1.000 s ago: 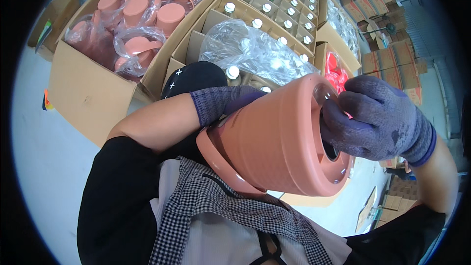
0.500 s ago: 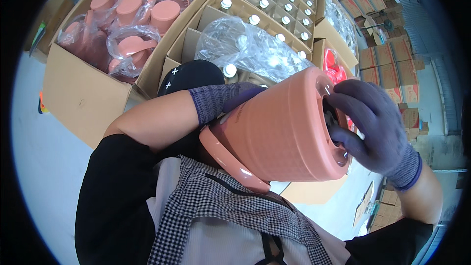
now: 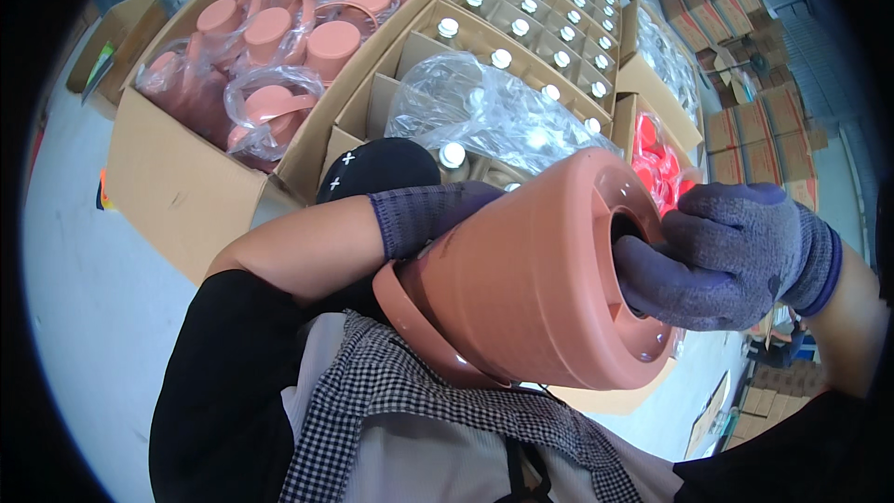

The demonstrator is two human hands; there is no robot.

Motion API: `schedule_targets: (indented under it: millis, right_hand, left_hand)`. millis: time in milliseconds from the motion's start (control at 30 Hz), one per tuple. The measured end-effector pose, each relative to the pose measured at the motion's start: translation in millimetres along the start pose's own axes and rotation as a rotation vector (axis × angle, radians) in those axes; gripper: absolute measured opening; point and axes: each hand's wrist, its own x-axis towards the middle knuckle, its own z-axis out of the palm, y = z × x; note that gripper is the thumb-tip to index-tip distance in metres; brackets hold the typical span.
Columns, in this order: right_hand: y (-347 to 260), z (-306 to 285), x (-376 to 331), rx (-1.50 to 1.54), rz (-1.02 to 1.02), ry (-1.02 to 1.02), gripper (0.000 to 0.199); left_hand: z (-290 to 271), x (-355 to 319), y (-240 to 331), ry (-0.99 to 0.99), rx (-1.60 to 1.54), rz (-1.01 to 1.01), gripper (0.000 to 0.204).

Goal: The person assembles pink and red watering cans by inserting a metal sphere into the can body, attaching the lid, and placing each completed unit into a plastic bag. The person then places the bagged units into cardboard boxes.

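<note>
A pink plastic jug casing [image 3: 521, 279] lies tilted on its side before my chest, its round opened end facing right. Its curved handle [image 3: 419, 335] hangs on the side toward my apron. My gloved left hand [image 3: 438, 214] reaches behind the casing and supports it; the fingers are hidden there. At the opened end, my gloved right hand [image 3: 731, 256] is closed, with fingers curled and their tips inside the dark hole in the recessed rim [image 3: 652, 340]. What those fingertips grip, if anything, is hidden.
A carton [image 3: 172, 186] of pink jugs in plastic bags stands at the far left. Beside it, divided cartons hold white-capped bottles [image 3: 519, 28], some under clear plastic film [image 3: 494, 107]. Red wrapped items [image 3: 652, 154] sit in a box on the right. Stacked cartons [image 3: 759, 140] stand farther back.
My right hand has turned, and its fingers have gone from spread over the opening to curled with their tips in it. The casing has tilted slightly, its opened end lower.
</note>
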Motion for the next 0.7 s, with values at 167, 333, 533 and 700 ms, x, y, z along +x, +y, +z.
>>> schedule_targets:
  millis: [167,333,533,700]
  right_hand:
    - [-2.6,5.9,-1.6,-0.028,0.078,0.125,0.034]
    - [-41.5,1.1,17.6,0.437,0.682,0.196,0.036]
    - [-86.3,-18.2,40.4,0.536,1.114,-0.121,0.028]
    - [-87.5,-6.3,56.9,0.641,1.433,-0.102,0.031]
  left_hand:
    - [-10.7,-7.9,4.0,-0.010,-0.016,-0.033,0.047]
    - [-10.9,-8.5,1.2,-0.011,-0.016,-0.036,0.047]
    - [-9.5,-8.7,-4.1,0.000,-0.023,-0.057,0.048]
    - [-9.9,-18.6,-7.7,0.010,-0.016,-0.106,0.048]
